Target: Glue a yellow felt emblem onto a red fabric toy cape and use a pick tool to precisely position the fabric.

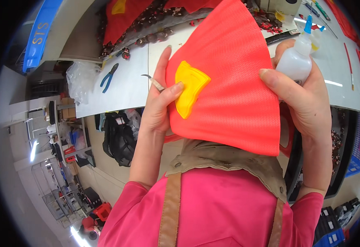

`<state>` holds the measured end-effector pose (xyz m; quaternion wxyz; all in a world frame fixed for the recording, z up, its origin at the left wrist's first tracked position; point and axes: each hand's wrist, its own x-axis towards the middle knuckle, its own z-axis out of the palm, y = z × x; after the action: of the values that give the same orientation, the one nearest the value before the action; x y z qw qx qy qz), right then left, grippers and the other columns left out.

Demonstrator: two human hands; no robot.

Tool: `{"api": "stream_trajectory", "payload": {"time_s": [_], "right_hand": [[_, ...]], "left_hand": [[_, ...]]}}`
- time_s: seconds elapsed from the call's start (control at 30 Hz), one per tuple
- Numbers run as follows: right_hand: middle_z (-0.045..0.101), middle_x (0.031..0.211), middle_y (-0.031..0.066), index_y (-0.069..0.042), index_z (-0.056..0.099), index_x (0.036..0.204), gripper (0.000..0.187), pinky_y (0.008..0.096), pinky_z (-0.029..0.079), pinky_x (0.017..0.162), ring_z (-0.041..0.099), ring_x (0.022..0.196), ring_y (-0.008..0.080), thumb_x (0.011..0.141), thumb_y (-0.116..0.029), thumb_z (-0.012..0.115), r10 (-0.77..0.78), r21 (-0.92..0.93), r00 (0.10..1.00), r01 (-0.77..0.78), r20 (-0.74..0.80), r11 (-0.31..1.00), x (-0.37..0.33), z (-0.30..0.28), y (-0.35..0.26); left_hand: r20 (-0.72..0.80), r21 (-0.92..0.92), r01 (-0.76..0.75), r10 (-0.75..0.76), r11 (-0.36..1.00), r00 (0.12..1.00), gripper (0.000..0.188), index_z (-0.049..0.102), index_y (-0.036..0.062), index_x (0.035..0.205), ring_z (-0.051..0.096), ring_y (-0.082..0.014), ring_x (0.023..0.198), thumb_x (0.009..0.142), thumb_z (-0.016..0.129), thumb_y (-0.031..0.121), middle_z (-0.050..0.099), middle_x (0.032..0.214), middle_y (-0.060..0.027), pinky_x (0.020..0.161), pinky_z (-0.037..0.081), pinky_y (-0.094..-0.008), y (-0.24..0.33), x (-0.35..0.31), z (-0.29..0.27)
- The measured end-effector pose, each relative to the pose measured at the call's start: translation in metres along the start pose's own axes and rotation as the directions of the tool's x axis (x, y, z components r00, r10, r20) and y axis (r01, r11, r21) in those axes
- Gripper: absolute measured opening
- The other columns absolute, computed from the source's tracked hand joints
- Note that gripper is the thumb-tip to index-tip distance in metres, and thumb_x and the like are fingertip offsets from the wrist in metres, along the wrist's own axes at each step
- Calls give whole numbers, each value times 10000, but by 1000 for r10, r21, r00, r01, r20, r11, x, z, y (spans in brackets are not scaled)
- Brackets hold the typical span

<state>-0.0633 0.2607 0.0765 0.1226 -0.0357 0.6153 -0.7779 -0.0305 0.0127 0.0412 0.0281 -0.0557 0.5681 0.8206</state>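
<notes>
A red, textured, cape-like sheet is spread upright between my two hands, its broad lower edge near my apron. On its left part sits a raised yellow emblem. My left hand grips the sheet's left edge, thumb pressed on the emblem. Curved-tip tweezers stick out from the same hand. My right hand pinches the right edge with its thumb and also holds a white squeeze bottle with a blue tip pointing up. The fingers behind the sheet are hidden.
Blue-handled pliers and a clear plastic bag lie on the white table at left. Beyond are more red pieces and small dark parts. A slim brush lies at right. A blue basket stands below.
</notes>
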Motion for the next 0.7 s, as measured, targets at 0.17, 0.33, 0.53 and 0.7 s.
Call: {"api": "stream_trajectory", "payload": {"time_s": [0.17,0.33,0.53,0.7], "right_hand": [[530,812,-29,-65,529,984,297,229,445,654,531,725,54,789,-135,743,-135,-198,990,122,-51,973,2,0,12],[601,796,74,-41,526,1016,335,289,485,638,604,694,165,805,-198,735,-285,-602,958,252,42,758,28,-12,67],[626,795,163,-38,520,1031,336,355,500,651,650,719,297,810,-194,719,-278,-750,958,235,71,619,35,1,72],[639,825,145,-31,519,1038,314,323,502,675,648,736,242,831,-177,704,-309,-747,949,248,60,616,37,0,70]], "left_hand": [[-26,154,48,-45,987,999,857,279,100,1481,502,-221,1226,753,727,35,457,1374,-131,1021,432,-341,5,4,-10],[-54,701,73,-49,710,997,706,335,76,1454,541,-163,1099,846,690,125,543,1256,-115,924,462,-296,27,17,-28],[-232,904,239,-64,355,971,373,558,24,1281,481,-42,607,1011,456,261,616,722,3,631,403,-184,58,9,-31],[-144,830,-3,219,558,965,347,607,17,1160,353,-23,547,1018,457,296,417,613,70,512,295,-202,41,22,-14]]}}
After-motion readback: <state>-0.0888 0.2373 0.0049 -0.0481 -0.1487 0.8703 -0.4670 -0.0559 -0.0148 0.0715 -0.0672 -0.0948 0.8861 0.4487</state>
